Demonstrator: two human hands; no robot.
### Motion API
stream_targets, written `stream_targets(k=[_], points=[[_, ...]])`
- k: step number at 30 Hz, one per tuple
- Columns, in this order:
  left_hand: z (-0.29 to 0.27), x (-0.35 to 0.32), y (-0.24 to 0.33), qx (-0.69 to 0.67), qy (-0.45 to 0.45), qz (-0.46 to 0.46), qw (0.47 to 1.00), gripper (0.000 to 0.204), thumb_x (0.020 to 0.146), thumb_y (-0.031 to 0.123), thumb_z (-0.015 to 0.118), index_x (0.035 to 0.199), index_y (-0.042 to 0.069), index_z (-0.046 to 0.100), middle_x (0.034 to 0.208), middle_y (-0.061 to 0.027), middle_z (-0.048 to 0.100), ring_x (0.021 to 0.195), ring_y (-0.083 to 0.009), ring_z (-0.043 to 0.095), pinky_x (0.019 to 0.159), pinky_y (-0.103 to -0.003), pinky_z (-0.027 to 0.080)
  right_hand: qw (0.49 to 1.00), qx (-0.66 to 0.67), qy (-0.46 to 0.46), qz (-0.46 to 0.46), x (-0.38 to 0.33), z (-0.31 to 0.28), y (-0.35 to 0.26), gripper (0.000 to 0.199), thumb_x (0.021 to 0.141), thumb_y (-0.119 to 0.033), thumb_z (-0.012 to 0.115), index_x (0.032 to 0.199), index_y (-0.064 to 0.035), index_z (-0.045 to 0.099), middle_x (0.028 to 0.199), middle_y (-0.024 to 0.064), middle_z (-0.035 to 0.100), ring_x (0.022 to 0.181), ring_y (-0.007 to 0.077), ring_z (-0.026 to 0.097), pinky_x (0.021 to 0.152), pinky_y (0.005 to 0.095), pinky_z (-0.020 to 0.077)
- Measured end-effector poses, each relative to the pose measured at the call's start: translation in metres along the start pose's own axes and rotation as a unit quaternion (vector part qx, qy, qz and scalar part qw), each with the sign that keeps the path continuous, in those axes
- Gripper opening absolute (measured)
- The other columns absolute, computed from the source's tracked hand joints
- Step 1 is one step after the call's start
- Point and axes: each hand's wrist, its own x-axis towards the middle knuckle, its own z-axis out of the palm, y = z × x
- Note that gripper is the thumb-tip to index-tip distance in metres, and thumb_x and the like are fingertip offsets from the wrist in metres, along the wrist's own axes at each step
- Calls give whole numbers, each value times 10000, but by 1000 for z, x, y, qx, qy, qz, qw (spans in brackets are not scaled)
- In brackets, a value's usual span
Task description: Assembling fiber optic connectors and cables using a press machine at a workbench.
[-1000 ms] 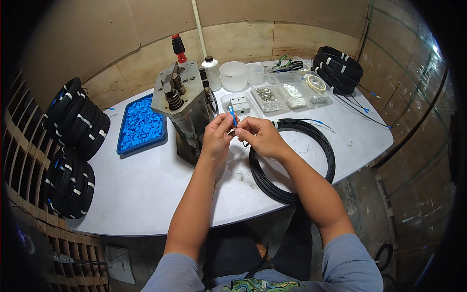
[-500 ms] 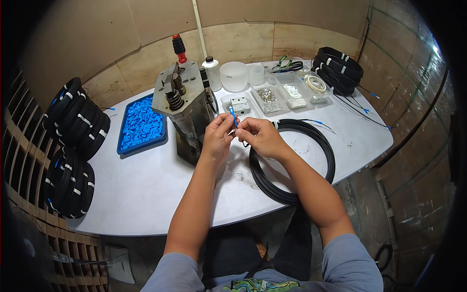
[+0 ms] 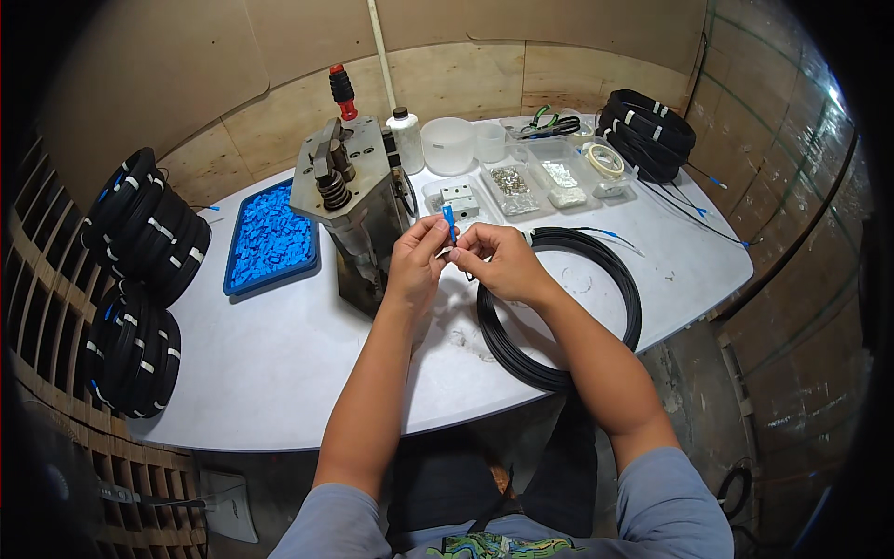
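Observation:
Over the middle of the table, a small blue cable connector (image 3: 449, 224) points upward between my two hands. My left hand (image 3: 417, 263) is closed, pinching it from the left with thumb and forefinger. From the right, the fingers of my right hand (image 3: 501, 265) are closed at its lower end, where the cable end is mostly covered by the fingers. A coil of black cable (image 3: 633, 307) lies on the table below my right forearm. The coil's other end, with a blue connector (image 3: 610, 234), reaches out to the right.
A metal press (image 3: 349, 214) stands left of my hands, beside a blue tray (image 3: 226, 279) full of blue connector parts. Behind are a metal block (image 3: 460, 201), a white tub (image 3: 447, 146) and boxes of small parts (image 3: 512, 191). Bundled black coils (image 3: 149, 224) stand left, others (image 3: 647, 135) far right.
The blue connector has turned slightly between my fingers and shows a plainer blue side. My hands have barely moved.

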Motion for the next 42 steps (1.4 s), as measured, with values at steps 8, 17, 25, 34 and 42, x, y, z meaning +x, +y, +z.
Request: stream_targets(k=[8,17,25,34,42], points=[[-1,0,-2,39,-10,39,998,164,994,202,667,1040,44,676,989,-40,673,895,-118,611,809,-294,501,1000,-7,8,-11,0,1,-1,174,904,-159,762,865,-23,660,753,-24,642,667,35,547,614,219,460],[-2,1,-2,23,-21,31,999,153,1009,189,637,1025,42,676,1001,-49,677,900,-120,613,817,-302,499,1000,-18,7,-14,-1,1,2,159,900,-139,758,858,-20,661,746,-21,645,665,40,551,609,224,463],[0,0,-2,0,3,36,999,165,1014,196,630,1034,37,669,1001,-46,673,892,-120,611,818,-297,500,1000,-2,10,-6,-1,2,-1,151,904,-134,751,857,-21,663,742,-21,645,661,38,550,609,223,463],[-2,1,-2,7,-23,24,999,158,1013,201,637,1014,44,661,981,-51,664,910,-129,605,826,-291,501,999,-3,27,-23,-1,4,0,161,874,-143,756,854,0,685,675,-5,644,612,47,546,568,234,454],[-2,-1,1,-10,-6,28,1000,142,1006,193,648,1024,52,650,980,-51,660,905,-134,611,829,-303,509,999,-10,24,-30,0,4,0,154,878,-137,753,857,4,695,656,-7,627,595,47,527,557,239,442]])
